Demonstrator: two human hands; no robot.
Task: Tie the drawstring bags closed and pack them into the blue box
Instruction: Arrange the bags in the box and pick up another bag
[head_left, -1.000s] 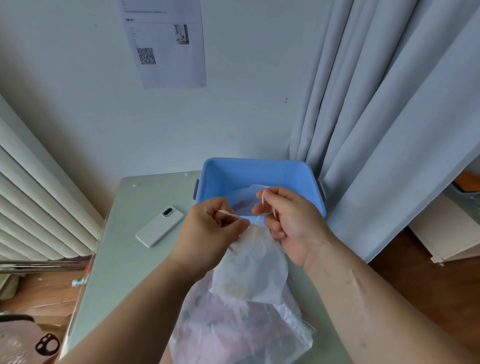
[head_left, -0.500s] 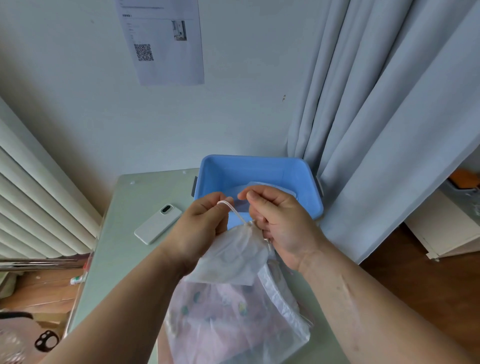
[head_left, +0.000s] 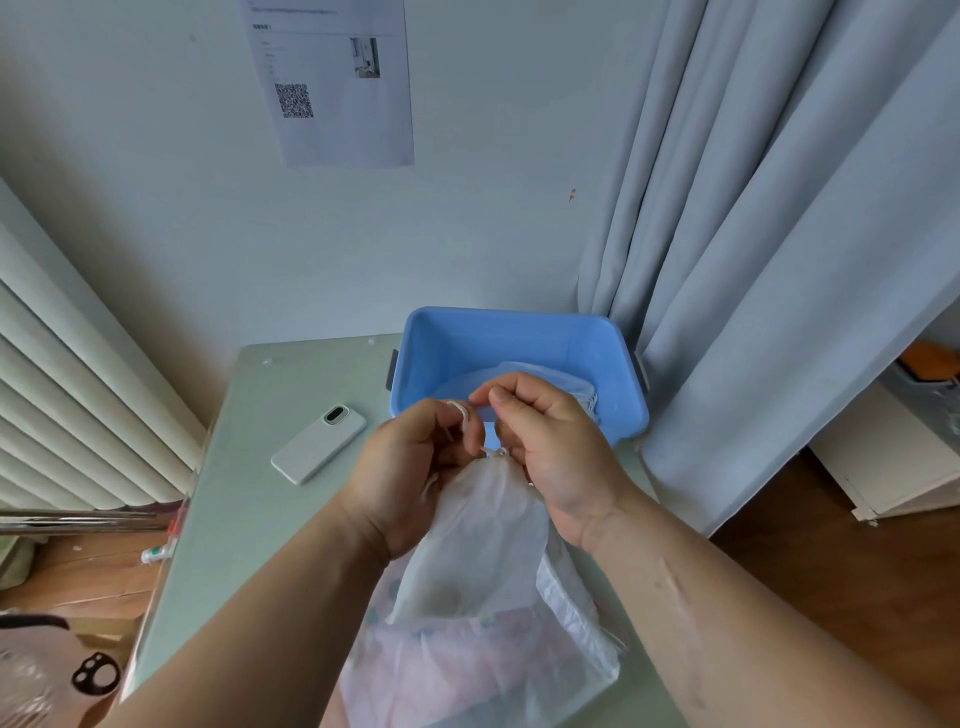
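Left arm: bare forearm rising from the lower left, wrist straight.
Left hand (head_left: 410, 467): back to the camera, fingers curled, holding the drawstring (head_left: 464, 415), which loops over the forefinger.
Right arm: bare forearm coming in from the lower right, wrist bent inward.
Right hand (head_left: 550, 447): thumb and forefinger tips pinch the drawstring, other fingers curled.
Spacing: hands face each other, fingertips nearly touching.

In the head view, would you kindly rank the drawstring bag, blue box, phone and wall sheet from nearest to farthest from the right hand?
1. drawstring bag: its cord pinched in the right hand.
2. blue box: just behind the hand.
3. phone: on the table, beyond the left hand.
4. wall sheet: high on the far wall.
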